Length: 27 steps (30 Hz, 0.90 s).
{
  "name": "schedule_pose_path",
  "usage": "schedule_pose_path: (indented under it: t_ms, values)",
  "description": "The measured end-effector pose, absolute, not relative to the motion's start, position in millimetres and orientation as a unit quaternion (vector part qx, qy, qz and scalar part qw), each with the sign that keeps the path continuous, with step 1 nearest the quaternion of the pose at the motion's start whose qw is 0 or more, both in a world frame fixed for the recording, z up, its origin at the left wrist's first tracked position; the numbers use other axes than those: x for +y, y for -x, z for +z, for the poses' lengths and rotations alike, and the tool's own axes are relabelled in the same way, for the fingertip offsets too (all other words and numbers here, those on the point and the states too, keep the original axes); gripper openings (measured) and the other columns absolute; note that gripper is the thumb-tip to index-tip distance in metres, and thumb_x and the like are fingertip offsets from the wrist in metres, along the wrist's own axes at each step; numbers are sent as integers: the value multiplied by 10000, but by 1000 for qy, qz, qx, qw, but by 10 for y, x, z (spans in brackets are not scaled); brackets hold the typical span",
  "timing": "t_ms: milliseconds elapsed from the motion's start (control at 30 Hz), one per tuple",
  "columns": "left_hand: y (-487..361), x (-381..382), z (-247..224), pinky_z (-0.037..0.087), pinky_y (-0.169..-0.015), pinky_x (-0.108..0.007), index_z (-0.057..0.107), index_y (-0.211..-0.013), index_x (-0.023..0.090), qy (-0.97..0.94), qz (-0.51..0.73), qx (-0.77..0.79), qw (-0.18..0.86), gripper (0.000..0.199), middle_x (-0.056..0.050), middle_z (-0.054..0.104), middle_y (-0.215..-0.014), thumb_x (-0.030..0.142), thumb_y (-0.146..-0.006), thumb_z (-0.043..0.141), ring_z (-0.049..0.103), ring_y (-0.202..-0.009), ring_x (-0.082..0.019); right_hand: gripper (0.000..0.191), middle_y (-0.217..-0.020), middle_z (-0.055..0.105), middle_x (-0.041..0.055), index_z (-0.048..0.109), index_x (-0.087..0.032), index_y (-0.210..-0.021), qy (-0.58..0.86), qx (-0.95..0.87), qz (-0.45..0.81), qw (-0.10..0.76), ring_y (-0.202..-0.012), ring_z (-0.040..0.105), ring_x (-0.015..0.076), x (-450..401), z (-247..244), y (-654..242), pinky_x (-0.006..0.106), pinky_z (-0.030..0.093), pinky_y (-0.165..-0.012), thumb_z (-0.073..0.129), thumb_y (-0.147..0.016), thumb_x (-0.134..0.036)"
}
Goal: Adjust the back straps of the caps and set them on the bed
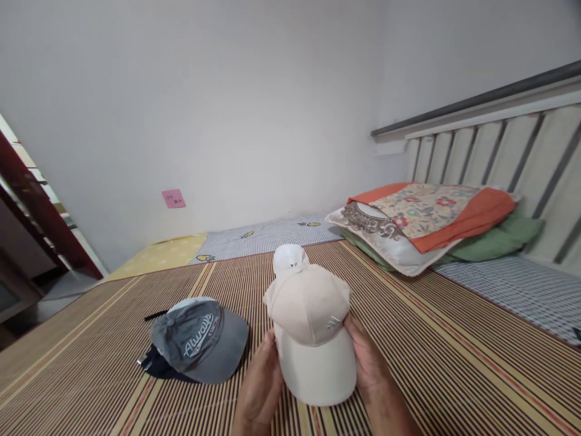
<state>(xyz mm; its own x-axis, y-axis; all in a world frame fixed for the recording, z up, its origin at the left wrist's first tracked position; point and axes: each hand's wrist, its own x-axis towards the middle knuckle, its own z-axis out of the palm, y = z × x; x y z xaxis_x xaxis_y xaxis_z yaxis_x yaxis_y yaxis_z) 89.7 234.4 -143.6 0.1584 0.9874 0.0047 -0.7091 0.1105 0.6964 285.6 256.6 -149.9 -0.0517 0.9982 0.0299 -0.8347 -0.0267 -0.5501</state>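
Note:
A cream cap (313,309) with small dark marks on its front is held between my two hands, its brim toward me. My left hand (263,378) grips its left side near the brim, and my right hand (367,357) grips the right side, thumb against the crown. Behind the cream cap, a white cap (289,258) is partly hidden by it. To the left, a grey cap (195,339) with "Always" lettering lies on the striped mat, brim pointing right, over other caps that show in part at its edges.
The striped mat (399,363) covers the bed. At the back right, orange floral cloth (426,212) lies on a white pillow (408,261) and green fabric, beside a radiator (521,151). A pink note (173,198) is on the wall.

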Motion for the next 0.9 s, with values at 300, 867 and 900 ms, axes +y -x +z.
schedule_pose_path:
  t_ms: [300,867,900]
  values:
    - [-506,2282,-1177,419,-1204,-365,790,-1211,244,-235,674,216,666,284,-67,809,-1218,313,-975,646,687,-1269,-257,493,-959,841,105,799,-218,-1008,205,-285,724,593,-985,773,357,2512,-1638,-2757,518,555,-970,986,-619,-456]
    - [-373,2007,-884,620,-864,-383,830,-861,208,-284,702,333,562,373,-67,829,-829,307,-535,984,782,-884,-305,409,-907,825,71,823,-218,-989,214,-330,690,607,-880,761,294,2437,-1483,-2867,369,584,-800,938,-604,-296]
    - [-381,1961,-846,618,-843,-382,828,-828,209,-290,699,349,552,368,-55,814,-776,317,-516,990,775,-856,-303,394,-904,825,69,828,-221,-978,212,-344,686,605,-886,760,294,2434,-1459,-2873,369,582,-806,935,-604,-289]
